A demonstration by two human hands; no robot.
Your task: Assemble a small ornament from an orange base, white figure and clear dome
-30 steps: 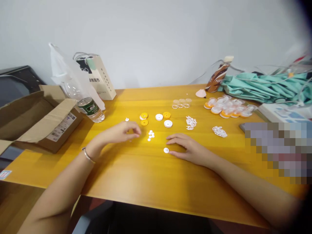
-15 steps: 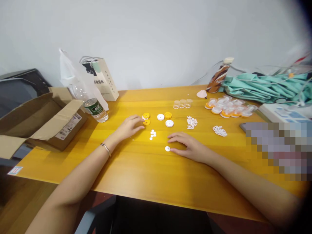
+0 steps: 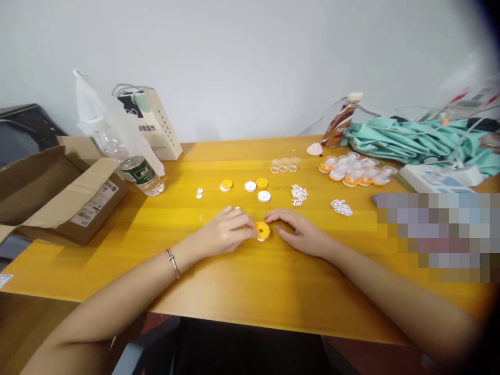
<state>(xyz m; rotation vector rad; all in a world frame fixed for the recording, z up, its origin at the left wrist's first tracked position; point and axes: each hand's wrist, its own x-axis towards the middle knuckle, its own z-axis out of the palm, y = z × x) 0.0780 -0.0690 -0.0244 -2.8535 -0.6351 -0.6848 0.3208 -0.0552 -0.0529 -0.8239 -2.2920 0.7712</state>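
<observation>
My left hand (image 3: 224, 233) rests on the yellow table (image 3: 234, 281), its fingertips pinching a small yellow disc (image 3: 262, 229) that sits over a white disc. My right hand (image 3: 300, 232) lies flat just right of that disc, fingers stretched toward it, holding nothing. Behind them lie another yellow disc (image 3: 226, 184), a white disc (image 3: 250, 186), a further yellow disc (image 3: 262, 183) and a white disc (image 3: 264, 196). A tiny white piece (image 3: 199, 193) lies to the left.
An open cardboard box (image 3: 58, 192), a plastic water bottle (image 3: 136, 169) and a paper bag (image 3: 154, 125) stand at the left. Clear rings (image 3: 284, 164), white lace cut-outs (image 3: 341, 207), finished orange-and-clear pieces (image 3: 353, 174), a brown bottle (image 3: 339, 122) and teal cloth (image 3: 410, 140) fill the right.
My left hand reached to the yellow discs, took one and brought it back to the white disc by my right hand. The small white dots are now hidden under my left hand.
</observation>
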